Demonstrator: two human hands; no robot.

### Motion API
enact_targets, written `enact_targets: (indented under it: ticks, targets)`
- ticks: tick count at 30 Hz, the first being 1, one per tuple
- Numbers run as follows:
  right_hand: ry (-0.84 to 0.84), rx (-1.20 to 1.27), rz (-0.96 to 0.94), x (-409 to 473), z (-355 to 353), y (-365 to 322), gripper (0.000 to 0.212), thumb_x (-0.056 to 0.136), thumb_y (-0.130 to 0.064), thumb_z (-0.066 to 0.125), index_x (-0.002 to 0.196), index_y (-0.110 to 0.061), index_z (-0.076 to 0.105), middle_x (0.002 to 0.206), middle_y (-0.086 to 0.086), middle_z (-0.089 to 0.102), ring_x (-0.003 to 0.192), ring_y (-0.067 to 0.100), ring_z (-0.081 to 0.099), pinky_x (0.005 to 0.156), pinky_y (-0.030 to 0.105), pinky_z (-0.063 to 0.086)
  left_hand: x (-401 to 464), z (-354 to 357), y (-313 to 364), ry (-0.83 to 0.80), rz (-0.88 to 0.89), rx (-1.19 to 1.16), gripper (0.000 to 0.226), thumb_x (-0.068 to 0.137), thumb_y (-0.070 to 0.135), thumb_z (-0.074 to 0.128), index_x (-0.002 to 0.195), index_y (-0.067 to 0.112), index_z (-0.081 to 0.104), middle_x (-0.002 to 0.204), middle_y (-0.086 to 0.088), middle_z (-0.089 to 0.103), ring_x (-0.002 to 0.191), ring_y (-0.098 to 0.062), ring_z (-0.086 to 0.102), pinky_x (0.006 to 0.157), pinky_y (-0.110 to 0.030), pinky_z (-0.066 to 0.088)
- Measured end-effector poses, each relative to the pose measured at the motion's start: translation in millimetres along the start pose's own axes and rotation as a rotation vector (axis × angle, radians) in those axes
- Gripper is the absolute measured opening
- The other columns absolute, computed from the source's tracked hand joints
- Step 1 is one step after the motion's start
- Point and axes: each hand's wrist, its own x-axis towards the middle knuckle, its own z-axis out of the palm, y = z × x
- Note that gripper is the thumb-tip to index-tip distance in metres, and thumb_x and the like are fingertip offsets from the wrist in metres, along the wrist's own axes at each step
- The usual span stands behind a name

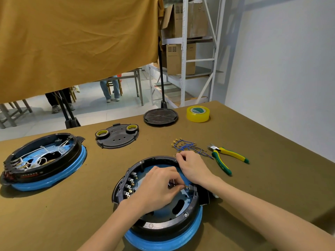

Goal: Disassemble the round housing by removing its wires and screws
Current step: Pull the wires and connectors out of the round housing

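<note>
Blue-rimmed second housing, far left of both hands, still full of white wiring and safe from a stray elbow only while the forearms stay put. Nearer, left hand down inside the round housing, thumb and fingertips pinched on a small brass terminal close to a black connector block on the inner wall; likely risk here a sideways tug bending the tab or cracking the block. Row of bare terminals just left of that hand, easy to snag with the knuckles. Right hand resting across the far rim, fingers curled, seemingly on a strand at the edge, though cannot tell for certain; too hard a pull and the housing could skid on the worktop. Beyond that hand, loose blue wires, prone to tangling with any new one dropped there. Further right, cutters, near enough to be knocked.
</note>
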Motion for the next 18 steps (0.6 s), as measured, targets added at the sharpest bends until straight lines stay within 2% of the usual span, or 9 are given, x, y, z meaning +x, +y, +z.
enact_targets:
  ticks: [10,18]
  targets:
    - [0.017,-0.003,-0.007,-0.7,0.5,-1.0,0.047,0.105,-0.031,0.045,0.06,-0.018,0.045,0.055,-0.002,0.047,0.057,0.021,0.046,0.06,0.036,0.034,-0.1,1.0,-3.0,-0.009,-0.022,-0.053,0.007,0.093,0.037,0.071,0.089,0.035,0.076,0.082,0.022,0.059,0.081,-0.005,0.06,0.075,-0.032,0.05]
    - [0.024,0.004,-0.013,1.1,1.9,1.5,0.047,0.105,-0.032,0.046,0.059,-0.019,0.046,0.053,-0.005,0.047,0.053,0.017,0.044,0.057,0.035,0.034,0.9,1.4,-3.7,0.008,-0.003,-0.026,0.006,0.093,0.036,0.072,0.092,0.034,0.078,0.082,0.022,0.059,0.082,-0.006,0.06,0.078,-0.032,0.05]
